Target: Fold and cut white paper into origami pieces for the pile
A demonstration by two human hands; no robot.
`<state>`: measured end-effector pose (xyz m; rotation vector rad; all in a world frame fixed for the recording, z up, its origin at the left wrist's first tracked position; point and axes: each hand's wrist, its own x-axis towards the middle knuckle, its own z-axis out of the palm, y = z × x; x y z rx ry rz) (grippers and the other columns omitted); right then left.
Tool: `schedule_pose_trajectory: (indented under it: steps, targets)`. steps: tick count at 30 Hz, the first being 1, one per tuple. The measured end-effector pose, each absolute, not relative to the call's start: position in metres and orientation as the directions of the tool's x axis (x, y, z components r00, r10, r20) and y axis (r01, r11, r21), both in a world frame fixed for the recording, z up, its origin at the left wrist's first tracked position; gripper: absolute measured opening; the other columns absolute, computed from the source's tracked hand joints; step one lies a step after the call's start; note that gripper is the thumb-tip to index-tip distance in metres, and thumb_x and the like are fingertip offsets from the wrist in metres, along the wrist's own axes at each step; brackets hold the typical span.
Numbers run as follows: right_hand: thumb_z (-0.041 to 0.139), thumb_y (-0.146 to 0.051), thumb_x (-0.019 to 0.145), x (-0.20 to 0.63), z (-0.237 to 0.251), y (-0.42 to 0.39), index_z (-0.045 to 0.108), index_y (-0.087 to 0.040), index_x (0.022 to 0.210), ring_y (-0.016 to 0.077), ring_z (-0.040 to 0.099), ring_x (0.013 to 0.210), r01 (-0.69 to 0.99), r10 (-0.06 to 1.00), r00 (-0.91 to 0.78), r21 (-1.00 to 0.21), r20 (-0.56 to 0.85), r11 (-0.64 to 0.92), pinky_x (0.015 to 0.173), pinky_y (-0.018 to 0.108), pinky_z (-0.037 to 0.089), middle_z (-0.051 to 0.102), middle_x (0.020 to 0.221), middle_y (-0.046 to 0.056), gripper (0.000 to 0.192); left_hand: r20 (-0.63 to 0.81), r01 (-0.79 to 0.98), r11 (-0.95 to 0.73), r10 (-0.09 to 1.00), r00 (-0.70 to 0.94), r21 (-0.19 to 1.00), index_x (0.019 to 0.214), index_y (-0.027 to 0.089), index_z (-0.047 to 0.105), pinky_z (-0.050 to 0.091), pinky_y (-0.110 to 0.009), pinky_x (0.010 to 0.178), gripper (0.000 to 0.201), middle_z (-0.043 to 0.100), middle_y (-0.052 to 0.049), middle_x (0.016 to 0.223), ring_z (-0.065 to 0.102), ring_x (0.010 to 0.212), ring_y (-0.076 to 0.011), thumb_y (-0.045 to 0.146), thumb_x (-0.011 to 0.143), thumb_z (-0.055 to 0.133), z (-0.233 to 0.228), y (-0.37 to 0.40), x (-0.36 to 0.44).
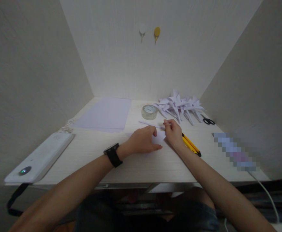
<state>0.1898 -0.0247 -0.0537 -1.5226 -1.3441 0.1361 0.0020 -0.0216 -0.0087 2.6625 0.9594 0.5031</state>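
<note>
Small white paper piece (159,138) looks light, floppy, crease-prone: left hand (143,141) presses it flat on desk (141,164), right hand (173,132) pinches its far edge.

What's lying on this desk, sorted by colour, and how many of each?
White or pale: 4 - small paper under both hands, sheet stack, folded-paper pile, flat device
Clear: 1 - tape roll
Yellow: 1 - cutter
Black: 1 - scissors
Total: 7
</note>
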Motion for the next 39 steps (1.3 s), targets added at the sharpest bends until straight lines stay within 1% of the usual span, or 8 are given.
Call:
schedule_pose_trajectory:
  steps: [10, 14, 17, 20, 25, 33, 36, 39]
  targets:
    - [0.042, -0.056, 0.094, 0.192, -0.053, -0.027, 0.055, -0.022, 0.083, 0.0172, 0.055, 0.053, 0.578, 0.774, 0.433, -0.801, 0.462, 0.155, 0.054, 0.029, 0.039, 0.059, 0.061, -0.001, 0.038, 0.282, 0.542, -0.708, 0.69, 0.667, 0.452, 0.091, 0.018, 0.057, 0.047, -0.035, 0.079, 0.019, 0.068, -0.006, 0.091, 0.062, 0.084, -0.0225, 0.026, 0.075, 0.064, -0.008, -0.014, 0.004]
    - [0.037, -0.055, 0.098, 0.185, -0.046, -0.036, 0.049, -0.023, 0.089, 0.0139, 0.061, 0.053, 0.483, 0.695, 0.492, -0.829, 0.524, 0.283, 0.058, 0.029, 0.046, 0.07, 0.081, 0.001, 0.035, 0.288, 0.575, -0.629, 0.765, 0.576, 0.523, 0.092, 0.018, 0.059, 0.047, -0.035, 0.077, 0.017, 0.069, -0.006, 0.09, 0.063, 0.084, -0.022, 0.023, 0.076, 0.061, -0.001, -0.013, 0.003]
    - [0.037, -0.05, 0.1, 0.177, -0.041, -0.045, 0.05, -0.024, 0.095, 0.0162, 0.07, 0.071, 0.498, 0.657, 0.43, -0.77, 0.619, 0.399, 0.068, 0.031, 0.05, 0.073, 0.099, 0.005, 0.03, 0.256, 0.551, -0.528, 0.83, 0.495, 0.646, 0.088, 0.018, 0.061, 0.046, -0.032, 0.074, 0.014, 0.068, -0.004, 0.086, 0.062, 0.081, -0.0198, 0.024, 0.076, 0.063, 0.003, -0.006, 0.0]
    - [0.039, -0.045, 0.101, 0.171, -0.039, -0.052, 0.054, -0.024, 0.096, 0.0195, 0.07, 0.085, 0.609, 0.655, 0.287, -0.661, 0.698, 0.438, 0.073, 0.032, 0.049, 0.075, 0.101, 0.006, 0.027, 0.228, 0.468, -0.431, 0.874, 0.429, 0.772, 0.082, 0.018, 0.061, 0.045, -0.029, 0.07, 0.012, 0.067, -0.003, 0.083, 0.06, 0.075, -0.017, 0.025, 0.074, 0.065, 0.003, 0.004, -0.002]
    - [0.042, -0.042, 0.1, 0.165, -0.037, -0.058, 0.061, -0.022, 0.091, 0.0165, 0.063, 0.063, 0.706, 0.705, 0.131, -0.565, 0.697, 0.427, 0.059, 0.028, 0.042, 0.076, 0.087, 0.005, 0.029, 0.12, 0.198, -0.211, 0.912, 0.391, 0.957, 0.076, 0.016, 0.059, 0.039, -0.024, 0.061, 0.013, 0.06, 0.001, 0.072, 0.054, 0.066, -0.0121, 0.026, 0.073, 0.067, 0.004, 0.014, -0.005]
    - [0.047, -0.05, 0.097, 0.165, -0.039, -0.052, 0.058, -0.023, 0.085, 0.0197, 0.066, 0.074, 0.49, 0.776, 0.251, -0.768, 0.578, 0.413, 0.065, 0.03, 0.044, 0.077, 0.086, 0.006, 0.032, -0.13, -0.043, 0.179, 0.839, 0.528, 0.983, 0.075, 0.017, 0.057, 0.033, -0.021, 0.049, 0.01, 0.052, 0.005, 0.063, 0.048, 0.053, -0.0085, 0.019, 0.075, 0.066, 0.016, 0.016, -0.016]
    - [0.051, -0.054, 0.094, 0.166, -0.041, -0.048, 0.055, -0.023, 0.082, 0.0206, 0.067, 0.074, 0.354, 0.82, 0.267, -0.843, 0.506, 0.405, 0.066, 0.032, 0.046, 0.077, 0.084, 0.006, 0.033, -0.14, -0.107, 0.244, 0.806, 0.574, 0.964, 0.076, 0.016, 0.057, 0.036, -0.021, 0.051, 0.009, 0.054, 0.004, 0.066, 0.048, 0.054, -0.0077, 0.014, 0.074, 0.066, 0.017, 0.021, -0.02]
    - [0.051, -0.055, 0.094, 0.167, -0.043, -0.046, 0.055, -0.023, 0.083, 0.0205, 0.067, 0.075, 0.325, 0.82, 0.284, -0.855, 0.497, 0.405, 0.066, 0.032, 0.046, 0.076, 0.083, 0.006, 0.034, -0.158, -0.035, 0.226, 0.774, 0.613, 0.973, 0.083, 0.015, 0.059, 0.038, -0.021, 0.052, 0.013, 0.057, 0.002, 0.069, 0.051, 0.056, -0.0089, 0.017, 0.074, 0.069, 0.012, 0.033, -0.027]
